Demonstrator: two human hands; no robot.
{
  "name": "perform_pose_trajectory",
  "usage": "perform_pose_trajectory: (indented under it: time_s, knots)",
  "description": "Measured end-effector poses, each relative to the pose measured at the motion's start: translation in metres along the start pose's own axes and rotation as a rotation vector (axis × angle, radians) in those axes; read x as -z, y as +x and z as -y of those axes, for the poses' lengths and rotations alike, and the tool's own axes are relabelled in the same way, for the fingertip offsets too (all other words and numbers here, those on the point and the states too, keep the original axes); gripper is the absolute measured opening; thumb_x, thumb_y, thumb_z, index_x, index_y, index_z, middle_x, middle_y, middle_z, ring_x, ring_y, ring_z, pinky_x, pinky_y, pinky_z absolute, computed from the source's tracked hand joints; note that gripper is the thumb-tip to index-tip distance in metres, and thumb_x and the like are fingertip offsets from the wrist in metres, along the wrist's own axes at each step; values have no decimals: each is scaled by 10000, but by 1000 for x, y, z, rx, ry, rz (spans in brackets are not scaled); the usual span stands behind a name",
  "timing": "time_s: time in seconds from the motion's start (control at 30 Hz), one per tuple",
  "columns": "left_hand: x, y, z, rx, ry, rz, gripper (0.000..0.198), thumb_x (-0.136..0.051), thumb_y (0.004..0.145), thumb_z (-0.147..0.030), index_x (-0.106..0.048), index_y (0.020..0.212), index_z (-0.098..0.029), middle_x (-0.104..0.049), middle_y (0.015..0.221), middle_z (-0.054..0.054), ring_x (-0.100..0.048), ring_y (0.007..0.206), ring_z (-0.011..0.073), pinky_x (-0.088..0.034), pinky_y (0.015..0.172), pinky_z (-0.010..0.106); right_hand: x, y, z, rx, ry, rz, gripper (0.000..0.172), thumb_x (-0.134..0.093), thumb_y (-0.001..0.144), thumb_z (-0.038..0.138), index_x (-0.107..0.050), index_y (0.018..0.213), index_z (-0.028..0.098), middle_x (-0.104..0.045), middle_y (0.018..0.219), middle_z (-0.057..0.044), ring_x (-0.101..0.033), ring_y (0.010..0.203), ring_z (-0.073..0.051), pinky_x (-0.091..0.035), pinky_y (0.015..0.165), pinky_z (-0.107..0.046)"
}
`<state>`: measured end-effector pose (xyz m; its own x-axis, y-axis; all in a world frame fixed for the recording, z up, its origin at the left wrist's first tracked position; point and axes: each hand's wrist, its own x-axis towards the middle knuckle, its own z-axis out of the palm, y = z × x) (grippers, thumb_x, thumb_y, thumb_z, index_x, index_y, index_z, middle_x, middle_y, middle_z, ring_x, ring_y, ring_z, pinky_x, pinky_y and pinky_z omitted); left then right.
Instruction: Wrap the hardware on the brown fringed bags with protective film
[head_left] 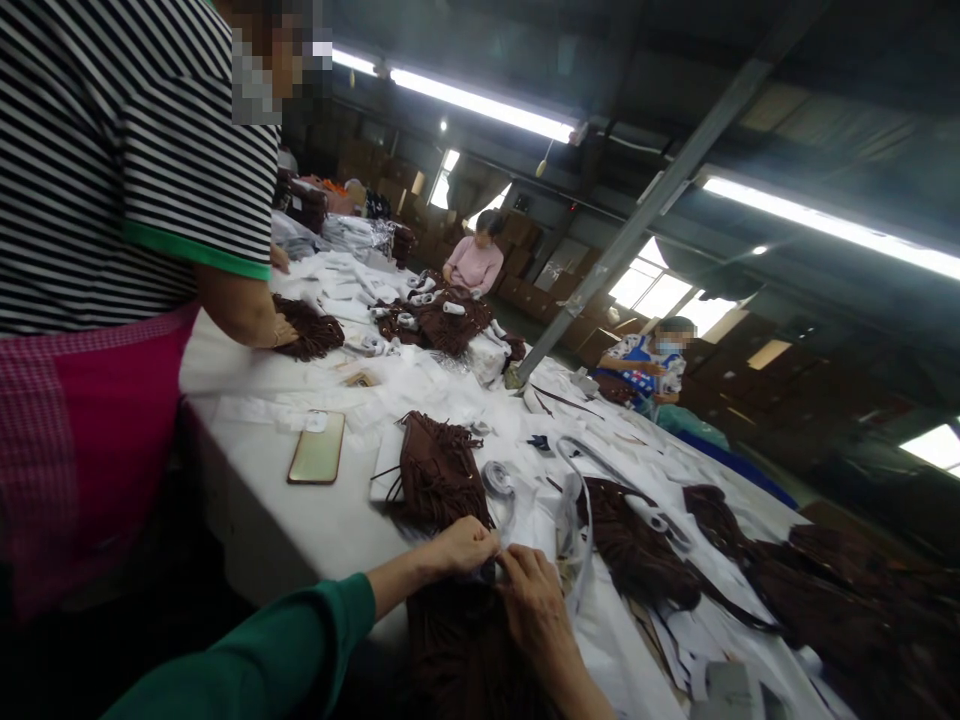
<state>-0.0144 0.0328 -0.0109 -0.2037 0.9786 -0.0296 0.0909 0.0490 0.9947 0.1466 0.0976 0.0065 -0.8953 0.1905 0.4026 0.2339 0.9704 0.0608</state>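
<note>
One left hand [469,547] and one right hand [534,590] nearly met above a fringed piece [457,640] at the near edge of the table [259,490]. Dark brown and matt, it looked soft, like suede or cloth, and its narrow strips hung in close, uneven rows; shadow and the right hand hid much of its outline. The left fingers were curled in tightly, thumb against forefinger; the right fingers were bent and partly spread, their tips just beside the left ones. Whatever lay between the fingertips was too small to tell, so I cannot say what either hand gripped.

Just beyond the left hand lay a brown bag [439,470], its top smooth and its sides shaggy with fringe, thin dark cords trailing from one side. Near it sat a grey roll [497,479], flat and coiled. Thin, crumpled white sheets [465,400] covered much of the tabletop. A phone [318,450], a flat pale-green rectangle with rounded corners, lay farther left. Across the table's left corner, a co-worker in a striped shirt [150,150] touched another fringed heap [311,330].
</note>
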Motion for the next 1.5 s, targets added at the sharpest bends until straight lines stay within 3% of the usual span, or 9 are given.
perform_pose_trajectory:
  time_s: [0.17, 0.47, 0.67, 0.87, 1.03, 1.2, 1.33, 1.5]
  knots:
    - [0, -2, 1, -19, 59, 21, 346, -440, 743, -330, -358, 443, -179, -248, 453, -66, -207, 442, 59, -129, 455, 258, 0, -1, 0, 16, 14, -16, 368, -518, 759, 99, -560, 1112, 191, -623, 982, -76, -497, 858, -243, -361, 765, -381]
    - [3, -3, -2, -47, 94, 54, 325, -423, 749, -336, -381, 470, -176, -304, 489, -52, -249, 484, 75, -177, 464, 244, 8, -6, 12, 6, 28, -180, 325, -451, 849, 115, -567, 1133, 221, -666, 961, -54, -538, 864, -217, -282, 853, -403]
    - [-1, 1, -1, -42, 82, 52, 313, -381, 761, -323, -404, 485, -176, -319, 497, -46, -276, 485, 82, -208, 461, 232, 18, -6, 13, -34, 132, -86, 401, -481, 794, 89, -474, 1179, 202, -628, 975, -51, -531, 898, -220, -315, 853, -386]
    - [-5, 1, -1, -57, 77, 63, 400, -434, 776, -413, -377, 456, -180, -282, 467, -51, -249, 472, 78, -168, 447, 242, 10, -1, 12, -167, 188, -22, 438, -508, 618, 81, -496, 1042, 192, -593, 900, -50, -523, 872, -244, -372, 803, -386]
    - [-9, -1, -1, -53, 45, 78, 416, -455, 766, -441, -368, 451, -183, -281, 456, -54, -242, 466, 74, -165, 443, 242, 16, 6, 15, -238, 250, 54, 363, -498, 581, 82, -533, 923, 199, -597, 837, -39, -534, 834, -235, -390, 753, -355]
    - [-10, 0, 4, -19, -4, 45, 362, -440, 739, -407, -429, 466, -169, -316, 472, -51, -266, 479, 78, -189, 456, 240, 26, 4, 19, -107, 197, 57, 411, -505, 655, 71, -534, 1042, 208, -650, 927, -30, -546, 862, -221, -300, 929, -455]
    - [-10, 3, 6, 7, -51, 28, 328, -426, 722, -401, -450, 495, -165, -321, 493, -53, -276, 480, 79, -202, 464, 239, 25, 0, 22, -20, 83, -42, 441, -472, 761, 61, -512, 1160, 243, -675, 920, -8, -557, 925, -214, -165, 1020, -500]
    - [-9, 1, -4, 7, -117, 37, 336, -449, 731, -438, -437, 526, -172, -344, 520, -50, -286, 503, 83, -220, 478, 233, 19, 2, 22, -38, -25, -131, 478, -450, 725, 35, -554, 1138, 252, -641, 1033, -55, -498, 1096, -253, -195, 1011, -504]
